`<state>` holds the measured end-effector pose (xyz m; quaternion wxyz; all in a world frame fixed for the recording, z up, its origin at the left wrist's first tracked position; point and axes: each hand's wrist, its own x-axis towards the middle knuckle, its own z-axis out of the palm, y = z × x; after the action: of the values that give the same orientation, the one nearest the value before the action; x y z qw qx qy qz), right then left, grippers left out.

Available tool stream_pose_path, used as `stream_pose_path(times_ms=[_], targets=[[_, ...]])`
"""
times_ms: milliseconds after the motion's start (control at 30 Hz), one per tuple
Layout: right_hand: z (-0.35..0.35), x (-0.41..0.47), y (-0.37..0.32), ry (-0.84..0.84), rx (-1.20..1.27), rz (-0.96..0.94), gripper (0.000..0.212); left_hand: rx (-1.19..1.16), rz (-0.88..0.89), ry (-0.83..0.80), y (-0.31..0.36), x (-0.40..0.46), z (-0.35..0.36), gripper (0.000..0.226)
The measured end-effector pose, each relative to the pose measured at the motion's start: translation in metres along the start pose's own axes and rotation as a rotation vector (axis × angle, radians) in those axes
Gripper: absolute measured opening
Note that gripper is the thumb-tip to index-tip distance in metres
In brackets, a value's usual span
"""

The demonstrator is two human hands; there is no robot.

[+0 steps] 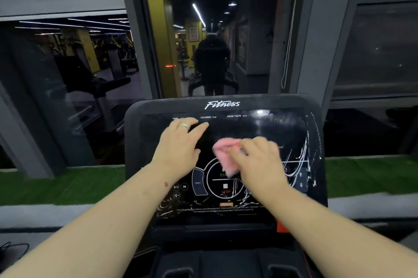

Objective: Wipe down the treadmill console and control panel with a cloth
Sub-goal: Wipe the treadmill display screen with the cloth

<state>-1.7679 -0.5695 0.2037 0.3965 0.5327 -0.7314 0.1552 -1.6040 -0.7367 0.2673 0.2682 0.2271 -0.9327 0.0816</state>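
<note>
The black treadmill console (pixel 226 106) fills the middle of the view, its glossy control panel (pixel 271 126) streaked with white smears at the right edge and along the bottom. My right hand (pixel 260 162) grips a pink cloth (pixel 226 153) and presses it on the panel's middle, just above the round start/stop dial; the hand is motion-blurred. My left hand (pixel 181 146), with a ring on one finger, rests flat with straight fingers on the upper left of the panel, below the time and calories labels.
A dark window (pixel 214 29) right behind the console reflects a person and the gym. Green artificial turf (pixel 67 185) runs along the sill on both sides. An orange safety clip (pixel 281 227) sits at the console's lower right. Cup holders lie below.
</note>
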Motion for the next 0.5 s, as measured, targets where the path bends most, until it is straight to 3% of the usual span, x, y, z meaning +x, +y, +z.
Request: stream_pose_path(times_ms=[100, 167, 267, 433, 500], targets=[[0.001, -0.010, -0.001, -0.083, -0.008, -0.222, 0.051, 0.107, 0.002, -0.008, 0.002, 0.014, -0.008, 0.096], [-0.003, 0.002, 0.023, -0.089, -0.047, -0.156, 0.054, 0.130, -0.005, -0.017, 0.005, 0.024, -0.013, 0.104], [-0.009, 0.014, 0.030, -0.010, -0.053, 0.100, 0.053, 0.152, 0.015, -0.033, 0.010, 0.039, -0.018, 0.115], [0.002, -0.021, -0.010, -0.156, 0.010, -0.173, 0.047, 0.141, 0.020, -0.111, 0.021, 0.052, -0.009, 0.132], [-0.007, -0.009, 0.017, -0.187, -0.024, -0.136, 0.042, 0.148, 0.022, -0.115, 0.020, 0.052, -0.008, 0.135]])
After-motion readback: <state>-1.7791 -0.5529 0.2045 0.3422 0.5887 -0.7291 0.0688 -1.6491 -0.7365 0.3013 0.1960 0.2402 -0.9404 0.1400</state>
